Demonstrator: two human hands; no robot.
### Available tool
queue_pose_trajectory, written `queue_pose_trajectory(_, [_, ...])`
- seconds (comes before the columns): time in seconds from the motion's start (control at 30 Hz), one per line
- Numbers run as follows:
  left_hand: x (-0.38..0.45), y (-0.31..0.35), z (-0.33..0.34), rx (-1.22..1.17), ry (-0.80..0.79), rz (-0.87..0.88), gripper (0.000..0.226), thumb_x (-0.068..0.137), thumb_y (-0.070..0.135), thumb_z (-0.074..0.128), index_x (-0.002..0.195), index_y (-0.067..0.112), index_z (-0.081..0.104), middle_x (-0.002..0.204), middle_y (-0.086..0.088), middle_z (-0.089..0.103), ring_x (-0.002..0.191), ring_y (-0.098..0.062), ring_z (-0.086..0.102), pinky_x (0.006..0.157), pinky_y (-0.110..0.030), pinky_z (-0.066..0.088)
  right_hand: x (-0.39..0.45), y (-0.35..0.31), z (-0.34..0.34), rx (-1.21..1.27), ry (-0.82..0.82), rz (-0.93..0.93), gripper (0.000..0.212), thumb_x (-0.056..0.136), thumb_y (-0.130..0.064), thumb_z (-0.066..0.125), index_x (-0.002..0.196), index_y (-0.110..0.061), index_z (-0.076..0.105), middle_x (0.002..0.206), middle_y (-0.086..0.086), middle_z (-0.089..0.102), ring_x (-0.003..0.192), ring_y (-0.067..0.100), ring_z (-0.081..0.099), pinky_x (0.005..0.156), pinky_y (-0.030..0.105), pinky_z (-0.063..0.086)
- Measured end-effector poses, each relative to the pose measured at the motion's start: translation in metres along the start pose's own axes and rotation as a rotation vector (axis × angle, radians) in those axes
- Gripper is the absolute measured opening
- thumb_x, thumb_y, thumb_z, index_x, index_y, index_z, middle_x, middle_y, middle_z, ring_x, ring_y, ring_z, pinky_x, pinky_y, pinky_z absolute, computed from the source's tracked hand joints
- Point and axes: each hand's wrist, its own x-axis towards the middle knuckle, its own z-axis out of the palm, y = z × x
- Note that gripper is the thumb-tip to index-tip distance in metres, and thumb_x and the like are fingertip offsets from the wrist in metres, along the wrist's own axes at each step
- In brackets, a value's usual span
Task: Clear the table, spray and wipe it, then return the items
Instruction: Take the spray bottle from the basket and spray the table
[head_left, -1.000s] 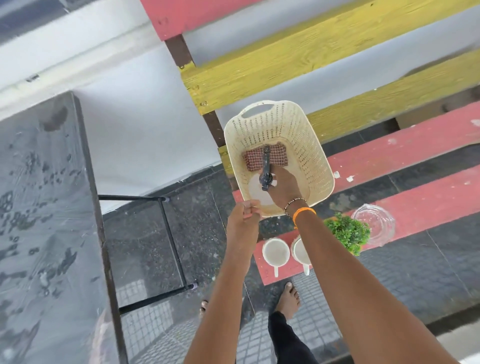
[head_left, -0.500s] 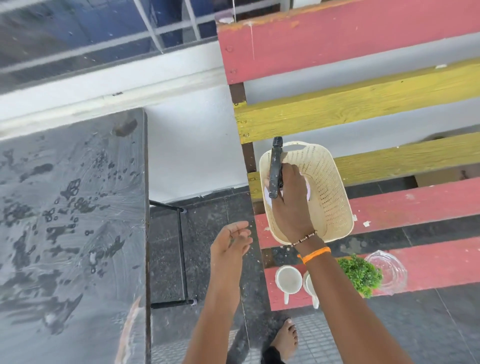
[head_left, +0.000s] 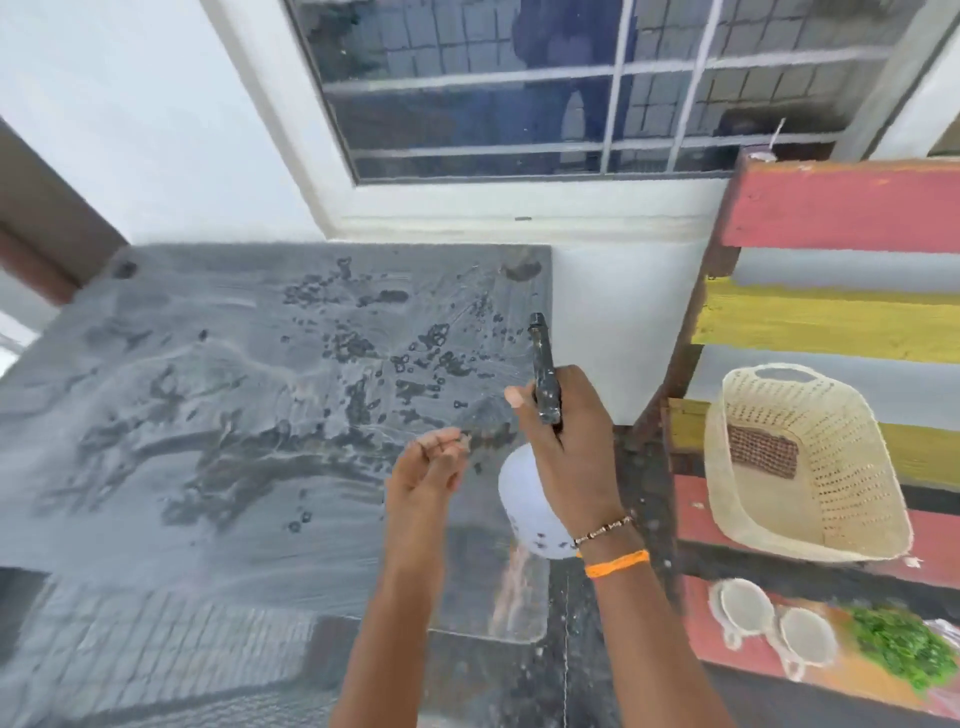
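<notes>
My right hand (head_left: 569, 447) grips a spray bottle (head_left: 530, 506) with a white body and a dark trigger head, held over the right edge of the grey table (head_left: 218, 415), nozzle pointing away from me. The table top is bare and covered with wet patches and droplets. My left hand (head_left: 428, 467) hovers beside the bottle, fingers loosely curled, holding nothing. On the bench to the right a cream basket (head_left: 800, 462) holds a checked cloth (head_left: 762, 449). Below it stand two white cups (head_left: 774, 623) and a small green plant (head_left: 901, 647).
A painted slatted bench (head_left: 841, 208) in red and yellow stands right of the table. A white wall and a barred window (head_left: 571, 88) lie behind. A narrow gap of dark floor separates table and bench.
My right hand lifted the spray bottle out of the basket and carried it left over the table. My view swung left and up. My left hand let go of the basket rim.
</notes>
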Motion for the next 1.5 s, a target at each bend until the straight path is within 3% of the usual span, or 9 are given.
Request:
queue_pose_trajectory(0.13, [0.001,0.035,-0.088,-0.1,0.101,0.035,0.023,0.09,0.006,0.054,0.084,0.024,0.066,0.074,0.007,0.062,0.073,-0.011,0.052,0.075,-0.022,0.044,-0.017,-0.04,0.082,0.123,-0.035,0.11,0.034,0.082,-0.036,0.067,0.069,-0.012,0.048,0.059,0.0,0.043,0.055,0.016,0.04,0.054,0.024,0.034])
queue_pose_trajectory(0.23, [0.0,0.061,-0.155,-0.114,0.197,0.073,0.02,0.091,0.007,0.053,0.087,0.022,0.065,0.073,0.007,0.059,0.072,-0.011,0.052,0.074,-0.023,0.043,-0.036,-0.07,0.149,0.212,-0.07,0.219,0.032,0.08,-0.035,0.069,0.061,-0.021,0.047,0.052,-0.002,0.039,0.052,0.02,0.037,0.054,0.035,0.036])
queue_pose_trajectory(0.33, [-0.002,0.083,-0.215,-0.122,0.263,0.12,0.018,0.09,0.006,0.052,0.092,0.02,0.063,0.067,0.013,0.059,0.065,-0.008,0.049,0.071,-0.023,0.041,-0.054,-0.09,0.211,0.318,-0.138,0.296,0.028,0.081,-0.033,0.069,0.072,-0.019,0.047,0.055,-0.002,0.039,0.052,0.02,0.036,0.056,0.043,0.042])
queue_pose_trajectory(0.43, [0.005,0.1,-0.261,-0.144,0.371,0.131,0.018,0.09,0.008,0.053,0.089,0.022,0.065,0.073,0.01,0.06,0.071,-0.008,0.053,0.074,-0.023,0.044,-0.064,-0.101,0.265,0.422,-0.257,0.352,0.035,0.082,-0.032,0.067,0.085,-0.014,0.037,0.054,-0.004,0.039,0.042,0.012,0.036,0.042,0.031,0.037])
queue_pose_trajectory(0.67, [0.049,0.123,-0.334,-0.17,0.459,0.145,0.017,0.089,0.005,0.053,0.092,0.017,0.065,0.081,0.004,0.062,0.076,-0.007,0.059,0.075,-0.019,0.046,-0.048,-0.112,0.361,0.447,-0.432,0.456,0.039,0.084,-0.048,0.059,0.077,-0.01,0.063,0.056,0.002,0.043,0.046,0.013,0.041,0.045,0.028,0.039])
queue_pose_trajectory(0.9, [0.133,0.145,-0.379,-0.061,0.418,0.097,0.013,0.091,0.013,0.054,0.098,0.017,0.064,0.083,0.005,0.06,0.078,-0.007,0.058,0.075,-0.018,0.046,0.019,-0.114,0.445,0.423,-0.543,0.457,0.041,0.088,-0.045,0.054,0.064,-0.012,0.053,0.068,0.011,0.046,0.063,0.02,0.04,0.061,0.03,0.034])
queue_pose_trajectory(1.07, [0.192,0.154,-0.402,0.084,0.348,0.028,0.014,0.091,0.017,0.054,0.092,0.022,0.067,0.07,0.01,0.057,0.063,-0.001,0.054,0.057,-0.013,0.043,0.057,-0.105,0.485,0.363,-0.588,0.504,0.046,0.086,-0.052,0.05,0.059,-0.014,0.053,0.064,0.001,0.053,0.063,0.018,0.046,0.066,0.031,0.04])
queue_pose_trajectory(1.23, [0.245,0.158,-0.428,0.031,0.313,-0.036,0.013,0.089,0.016,0.056,0.093,0.023,0.066,0.081,0.006,0.061,0.078,-0.009,0.056,0.075,-0.023,0.044,0.08,-0.099,0.527,0.292,-0.616,0.584,0.047,0.086,-0.05,0.054,0.066,-0.008,0.056,0.066,0.007,0.058,0.073,0.024,0.057,0.079,0.052,0.053])
queue_pose_trajectory(1.5, [0.323,0.164,-0.488,0.009,0.117,-0.119,0.015,0.092,0.015,0.051,0.093,0.022,0.064,0.085,0.005,0.058,0.076,-0.006,0.055,0.073,-0.019,0.043,0.101,-0.11,0.604,0.205,-0.443,0.66,0.044,0.086,-0.046,0.058,0.062,-0.01,0.053,0.061,0.011,0.054,0.063,0.025,0.058,0.046,0.027,0.05])
